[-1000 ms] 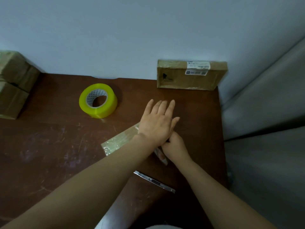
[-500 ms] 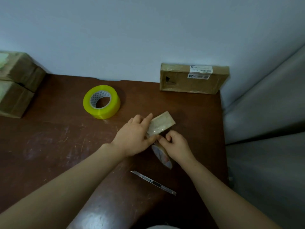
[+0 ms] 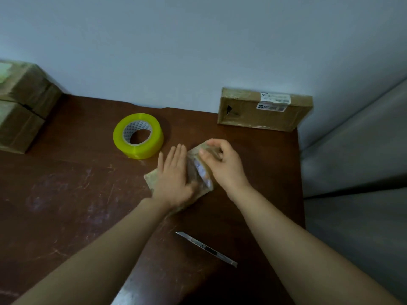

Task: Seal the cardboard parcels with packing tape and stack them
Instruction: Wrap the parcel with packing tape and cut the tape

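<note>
Cardboard of the small flat parcel (image 3: 193,164) lies mid-counter (image 3: 66,194), just right of the yellow tape roll (image 3: 138,135), with the left hand (image 3: 174,179) spread flat on it, probably to steady it, while the right hand (image 3: 222,166) pinches its far corner, fingers curled, likely pressing tape down.

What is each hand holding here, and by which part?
The small flat tape-covered cardboard parcel: left hand presses flat on its top, right hand pinches its far end.
</note>
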`<state>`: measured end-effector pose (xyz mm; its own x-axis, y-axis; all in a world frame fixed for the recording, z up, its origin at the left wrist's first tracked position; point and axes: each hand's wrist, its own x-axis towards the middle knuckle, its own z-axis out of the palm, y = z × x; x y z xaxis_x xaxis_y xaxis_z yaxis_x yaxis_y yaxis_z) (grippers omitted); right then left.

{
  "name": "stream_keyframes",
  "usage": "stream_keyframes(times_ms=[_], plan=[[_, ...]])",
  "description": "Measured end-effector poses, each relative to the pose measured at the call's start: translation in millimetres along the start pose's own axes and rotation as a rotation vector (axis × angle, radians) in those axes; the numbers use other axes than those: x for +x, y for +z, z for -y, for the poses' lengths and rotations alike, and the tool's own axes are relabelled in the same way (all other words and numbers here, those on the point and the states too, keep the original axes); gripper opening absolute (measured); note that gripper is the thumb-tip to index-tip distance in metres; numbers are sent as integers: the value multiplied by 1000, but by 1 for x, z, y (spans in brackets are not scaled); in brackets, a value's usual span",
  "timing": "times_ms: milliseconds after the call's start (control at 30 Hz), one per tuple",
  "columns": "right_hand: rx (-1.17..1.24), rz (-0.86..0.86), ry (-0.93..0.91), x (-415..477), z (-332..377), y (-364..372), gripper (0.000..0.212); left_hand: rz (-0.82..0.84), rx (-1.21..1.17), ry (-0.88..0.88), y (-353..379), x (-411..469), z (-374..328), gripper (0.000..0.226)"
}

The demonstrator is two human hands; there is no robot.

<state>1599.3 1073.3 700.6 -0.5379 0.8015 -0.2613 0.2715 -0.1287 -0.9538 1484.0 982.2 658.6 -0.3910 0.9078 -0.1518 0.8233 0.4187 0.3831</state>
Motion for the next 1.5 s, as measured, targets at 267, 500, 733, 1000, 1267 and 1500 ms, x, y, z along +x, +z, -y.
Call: stream_keyframes(times_ms=[267, 500, 733, 1000, 1267, 1500], plan=[[-107, 232, -27, -6, -9, -21, 40, 151, 140, -94, 28, -5, 6, 127], [-553, 137, -274, -45, -18, -50, 31, 178, 187, -36, 28, -8, 1, 128], [-628, 29, -83, -66, -38, -51, 30, 169, 181, -65, 27, -6, -3, 129], [-928, 171, 198, -57, -45, -42, 34, 161, 210, -58, 29, -6, -3, 129], [-960, 233, 325, -46, -43, -37, 32, 165, 261, -20, 30, -6, -10, 123], [-812, 228, 358, -45, -46, -44, 28, 166, 344, 214, 39, 3, -19, 104]])
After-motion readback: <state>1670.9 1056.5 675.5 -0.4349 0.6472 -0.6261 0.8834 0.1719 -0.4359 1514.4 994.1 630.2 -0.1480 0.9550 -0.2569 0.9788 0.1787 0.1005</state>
